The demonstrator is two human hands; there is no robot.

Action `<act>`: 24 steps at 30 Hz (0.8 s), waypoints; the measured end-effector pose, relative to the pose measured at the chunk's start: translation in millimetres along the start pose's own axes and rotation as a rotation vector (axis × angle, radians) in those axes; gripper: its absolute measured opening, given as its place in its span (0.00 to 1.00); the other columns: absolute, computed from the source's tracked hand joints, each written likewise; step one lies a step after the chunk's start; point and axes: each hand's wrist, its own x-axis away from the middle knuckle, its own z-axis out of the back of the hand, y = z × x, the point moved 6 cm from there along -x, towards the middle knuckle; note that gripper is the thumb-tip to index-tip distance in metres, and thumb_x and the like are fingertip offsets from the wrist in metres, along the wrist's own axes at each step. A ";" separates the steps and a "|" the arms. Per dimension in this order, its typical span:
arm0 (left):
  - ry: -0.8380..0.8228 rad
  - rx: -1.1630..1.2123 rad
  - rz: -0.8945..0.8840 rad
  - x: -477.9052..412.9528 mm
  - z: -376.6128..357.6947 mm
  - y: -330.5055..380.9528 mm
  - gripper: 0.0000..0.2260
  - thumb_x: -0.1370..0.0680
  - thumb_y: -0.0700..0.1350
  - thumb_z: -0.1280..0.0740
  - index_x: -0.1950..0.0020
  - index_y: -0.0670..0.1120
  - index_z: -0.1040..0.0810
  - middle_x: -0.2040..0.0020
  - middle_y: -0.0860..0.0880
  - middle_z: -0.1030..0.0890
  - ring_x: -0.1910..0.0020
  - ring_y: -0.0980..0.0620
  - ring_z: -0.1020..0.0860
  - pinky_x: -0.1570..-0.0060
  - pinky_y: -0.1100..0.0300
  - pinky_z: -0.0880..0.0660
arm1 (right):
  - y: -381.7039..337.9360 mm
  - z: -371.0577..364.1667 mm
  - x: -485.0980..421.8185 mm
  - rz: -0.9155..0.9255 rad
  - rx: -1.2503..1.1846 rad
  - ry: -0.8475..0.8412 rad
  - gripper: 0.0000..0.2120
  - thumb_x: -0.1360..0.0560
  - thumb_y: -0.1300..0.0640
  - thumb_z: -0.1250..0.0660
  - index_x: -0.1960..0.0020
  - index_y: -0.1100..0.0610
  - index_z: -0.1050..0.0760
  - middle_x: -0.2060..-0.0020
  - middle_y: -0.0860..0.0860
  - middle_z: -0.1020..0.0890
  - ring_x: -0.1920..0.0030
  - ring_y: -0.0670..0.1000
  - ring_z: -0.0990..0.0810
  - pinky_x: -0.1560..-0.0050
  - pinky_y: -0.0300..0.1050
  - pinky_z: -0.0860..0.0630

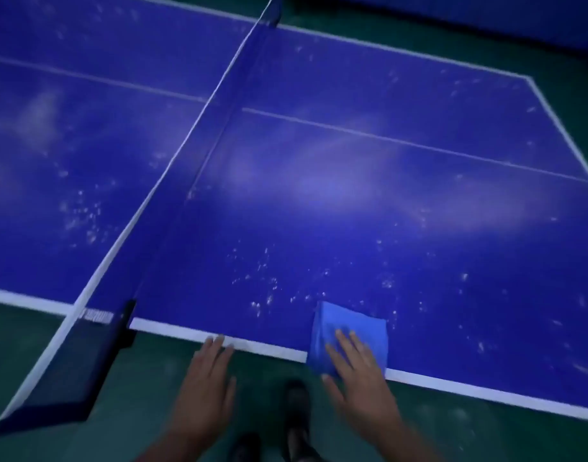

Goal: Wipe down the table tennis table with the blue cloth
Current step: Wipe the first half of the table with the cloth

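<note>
A folded blue cloth (350, 325) lies on the near edge of the blue table tennis table (319, 181), partly hanging over the white edge line. My right hand (359, 375) lies flat on the cloth with straight, spread fingers. My left hand (207, 375) is to the left of it, fingers straight, with the fingertips touching the table's white edge. White specks and dusty smears cover much of the table top.
The net (199, 135) crosses the table from the far side to its dark clamp post (86, 358) at the near left. Green floor (485, 435) lies below the table edge. My dark shoes (297, 415) show between my arms.
</note>
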 end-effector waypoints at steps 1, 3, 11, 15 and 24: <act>0.038 -0.014 -0.007 -4.4 -5.4 -4.1 0.25 0.23 0.49 0.40 0.30 0.37 0.27 0.26 0.37 0.30 0.25 0.38 0.36 0.26 0.49 0.43 | 2.0 -11.2 -11.4 -0.021 0.034 -0.033 0.27 0.19 0.39 0.44 0.26 0.51 0.29 0.23 0.50 0.35 0.22 0.55 0.41 0.24 0.49 0.49; 0.049 -0.047 0.034 -13.9 -9.1 -8.4 0.25 0.21 0.49 0.42 0.28 0.36 0.29 0.24 0.36 0.34 0.23 0.36 0.39 0.25 0.48 0.44 | 6.1 -30.5 -32.8 -0.092 0.104 -0.104 0.30 0.17 0.37 0.52 0.25 0.53 0.31 0.22 0.52 0.37 0.22 0.58 0.43 0.24 0.54 0.52; 0.103 -0.046 0.286 -34.8 -16.9 -44.8 0.30 0.15 0.56 0.51 0.22 0.35 0.39 0.20 0.36 0.44 0.19 0.39 0.49 0.22 0.44 0.50 | -66.8 -64.2 -71.8 0.284 0.150 -0.164 0.31 0.20 0.40 0.46 0.24 0.57 0.34 0.22 0.53 0.37 0.22 0.56 0.40 0.27 0.54 0.45; 0.136 -0.080 0.363 -44.0 -15.3 -63.2 0.30 0.15 0.57 0.51 0.22 0.35 0.39 0.20 0.37 0.44 0.19 0.39 0.48 0.20 0.49 0.54 | -124.0 -73.1 -125.5 0.646 0.170 -0.174 0.30 0.18 0.39 0.48 0.21 0.53 0.37 0.21 0.49 0.41 0.20 0.53 0.43 0.26 0.54 0.43; 0.284 -0.126 0.502 -45.3 8.8 -83.3 0.29 0.16 0.53 0.46 0.21 0.36 0.41 0.20 0.35 0.46 0.19 0.38 0.52 0.20 0.45 0.54 | -69.7 -40.5 -339.0 0.249 0.220 -0.166 0.34 0.19 0.37 0.60 0.18 0.53 0.50 0.18 0.50 0.50 0.19 0.61 0.54 0.22 0.67 0.56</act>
